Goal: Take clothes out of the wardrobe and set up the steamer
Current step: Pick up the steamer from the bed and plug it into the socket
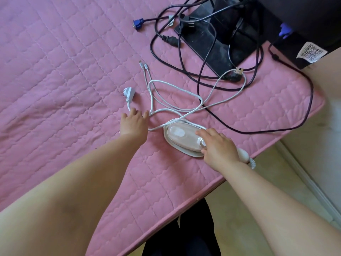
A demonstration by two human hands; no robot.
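Two hands were stretched over the pink quilted bed. Toward the bed's middle, the white plug [127,92] was lying loose with its white cord [177,109] looped toward the right edge. The left hand [133,121] was laid on that cord just below the plug, fingers spread and curled down; whether the cord was actually pinched could not be told. It was probably placed there so the cord could be gathered for plugging in. Near the bed's right edge, the steamer [181,138] was lying flat, and the right hand [217,145] was rested on its rear end, fingers loosely apart beside the silver dial, apparently to steady it. Its handle was largely hidden under that hand. At the far right corner, black cables [201,58] were tangled around a dark device, cut off by the frame. No clothes or wardrobe were visible.
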